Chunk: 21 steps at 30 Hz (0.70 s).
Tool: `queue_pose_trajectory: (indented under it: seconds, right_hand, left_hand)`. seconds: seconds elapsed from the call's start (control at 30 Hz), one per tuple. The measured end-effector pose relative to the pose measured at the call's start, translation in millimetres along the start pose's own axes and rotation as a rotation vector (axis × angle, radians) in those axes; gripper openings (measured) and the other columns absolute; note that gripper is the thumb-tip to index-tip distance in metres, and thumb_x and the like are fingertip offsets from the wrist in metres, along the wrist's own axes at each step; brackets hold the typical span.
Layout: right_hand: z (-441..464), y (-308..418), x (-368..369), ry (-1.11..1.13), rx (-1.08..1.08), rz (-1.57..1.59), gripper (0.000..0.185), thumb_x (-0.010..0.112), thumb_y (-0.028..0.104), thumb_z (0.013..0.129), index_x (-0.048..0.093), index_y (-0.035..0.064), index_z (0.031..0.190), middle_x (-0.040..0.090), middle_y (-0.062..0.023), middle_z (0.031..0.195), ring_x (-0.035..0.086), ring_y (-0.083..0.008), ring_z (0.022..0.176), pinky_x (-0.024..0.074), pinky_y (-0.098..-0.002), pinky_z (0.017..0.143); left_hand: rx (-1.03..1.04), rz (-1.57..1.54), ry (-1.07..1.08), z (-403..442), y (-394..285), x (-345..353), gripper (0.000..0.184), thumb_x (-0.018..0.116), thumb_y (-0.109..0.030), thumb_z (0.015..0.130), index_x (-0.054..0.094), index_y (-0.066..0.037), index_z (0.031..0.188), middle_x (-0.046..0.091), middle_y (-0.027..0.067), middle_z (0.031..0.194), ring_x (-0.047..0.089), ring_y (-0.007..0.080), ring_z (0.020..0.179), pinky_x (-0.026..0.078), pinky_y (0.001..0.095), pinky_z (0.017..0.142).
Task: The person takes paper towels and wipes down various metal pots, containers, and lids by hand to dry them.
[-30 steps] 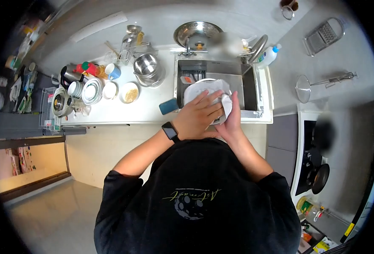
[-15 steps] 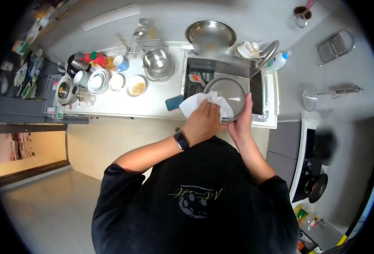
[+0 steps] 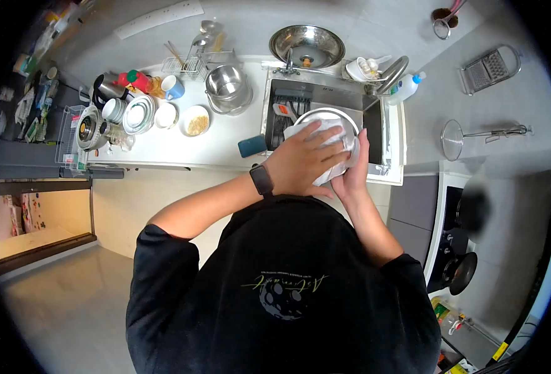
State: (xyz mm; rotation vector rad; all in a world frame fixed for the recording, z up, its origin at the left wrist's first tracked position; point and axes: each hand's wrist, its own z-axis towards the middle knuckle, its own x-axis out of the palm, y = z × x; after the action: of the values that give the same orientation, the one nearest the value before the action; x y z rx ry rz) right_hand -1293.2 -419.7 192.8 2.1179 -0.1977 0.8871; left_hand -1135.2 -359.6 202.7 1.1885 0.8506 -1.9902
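In the head view, a round metal pan (image 3: pixel 352 117) is held over the sink, its shiny rim showing around a white cloth or paper towel (image 3: pixel 318 124). My left hand (image 3: pixel 306 153), with a watch on the wrist, lies spread and flat on this white sheet, pressing it against the pan. My right hand (image 3: pixel 353 171) grips the pan's right side, thumb up along the edge. The pan's underside is hidden.
Below the pan is the steel sink (image 3: pixel 375 128) with a dark rack and tap. A blue-green sponge (image 3: pixel 252 146) lies at the counter edge. Bowls, a mug (image 3: pixel 172 88) and a steel pot (image 3: pixel 227 87) stand leftward. A soap bottle (image 3: pixel 406 89) stands right.
My left hand has flattened, fingers spreading over the white sheet, which now covers most of the pan's visible face. My right hand still grips the pan's right side.
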Motion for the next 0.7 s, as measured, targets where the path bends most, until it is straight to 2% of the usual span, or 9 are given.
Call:
queue_pose_trajectory:
  seconds: [0.07,0.17,0.27,0.4,0.43,0.53,0.63,0.67,0.7]
  right_hand:
    - [2,1,0,0.104,0.003,0.103,0.071,0.037,0.065,0.102,0.050,0.0081,0.142,0.057,-0.0153,0.139,0.056,-0.0302,0.128,0.0435,-0.0471,0.110]
    - [2,1,4,0.077,-0.045,0.127,0.069,0.035,0.063,0.103,0.049,0.0082,0.144,0.054,-0.0145,0.143,0.053,-0.0289,0.132,0.0420,-0.0461,0.112]
    - [3,2,1,0.059,-0.088,0.134,0.068,0.033,0.060,0.105,0.048,0.0068,0.145,0.054,-0.0130,0.145,0.053,-0.0269,0.133,0.0406,-0.0444,0.113]
    - [1,13,1,0.010,-0.177,0.003,0.067,0.041,0.059,0.104,0.051,0.0052,0.142,0.059,-0.0104,0.138,0.057,-0.0240,0.128,0.0440,-0.0407,0.109]
    - [2,12,0,-0.012,-0.200,0.002,0.066,0.042,0.059,0.104,0.052,0.0050,0.141,0.060,-0.0106,0.136,0.058,-0.0236,0.125,0.0447,-0.0405,0.108]
    - [12,12,-7,-0.053,-0.247,0.014,0.066,0.041,0.060,0.103,0.055,0.0047,0.136,0.064,-0.0116,0.128,0.062,-0.0238,0.118,0.0475,-0.0404,0.105]
    - [14,11,-11,0.101,-0.135,0.115,0.067,0.041,0.062,0.103,0.056,0.0051,0.134,0.065,-0.0119,0.125,0.063,-0.0253,0.114,0.0487,-0.0392,0.101]
    - [11,6,-9,0.029,-0.106,0.059,0.068,0.039,0.063,0.103,0.058,0.0048,0.133,0.066,-0.0116,0.124,0.063,-0.0251,0.113,0.0496,-0.0388,0.100]
    - [12,6,-11,0.090,-0.084,0.075,0.069,0.038,0.063,0.103,0.058,0.0047,0.133,0.066,-0.0115,0.124,0.064,-0.0252,0.113,0.0498,-0.0392,0.100]
  left_hand:
    - [-0.027,0.028,-0.017,5,2,3,0.088,0.063,-0.073,0.080,0.052,-0.012,0.143,0.053,0.0073,0.143,0.037,0.0282,0.146,0.027,0.0516,0.121]
    - [-0.120,0.051,-0.041,11,2,0,0.102,0.062,-0.076,0.074,0.049,-0.005,0.145,0.051,0.0141,0.146,0.037,0.0289,0.146,0.026,0.0523,0.121]
    - [-0.225,0.083,-0.077,9,-6,-5,0.105,0.068,-0.072,0.071,0.048,-0.001,0.145,0.053,0.0138,0.142,0.036,0.0280,0.146,0.026,0.0502,0.121]
    - [-0.352,0.200,0.024,5,-16,0,0.112,0.059,-0.078,0.076,0.041,0.007,0.147,0.052,0.0232,0.140,0.040,0.0381,0.142,0.027,0.0510,0.121]
    - [-0.349,0.214,0.034,3,-20,2,0.110,0.058,-0.075,0.079,0.040,0.010,0.146,0.052,0.0262,0.138,0.042,0.0421,0.140,0.028,0.0489,0.120]
    - [-0.220,0.113,-0.014,-4,-26,15,0.104,0.057,-0.072,0.083,0.041,0.010,0.145,0.052,0.0264,0.138,0.040,0.0434,0.141,0.029,0.0491,0.120]
    - [-0.113,0.044,-0.007,-4,-23,13,0.092,0.057,-0.068,0.087,0.047,0.004,0.143,0.051,0.0198,0.144,0.036,0.0340,0.147,0.025,0.0510,0.121]
    - [-0.029,0.004,-0.020,-5,-21,13,0.088,0.057,-0.067,0.087,0.049,0.002,0.142,0.050,0.0168,0.146,0.034,0.0299,0.149,0.024,0.0514,0.121]
    - [-0.040,-0.008,-0.013,-6,-18,11,0.085,0.060,-0.067,0.085,0.051,-0.004,0.142,0.051,0.0114,0.147,0.034,0.0237,0.149,0.022,0.0511,0.121]
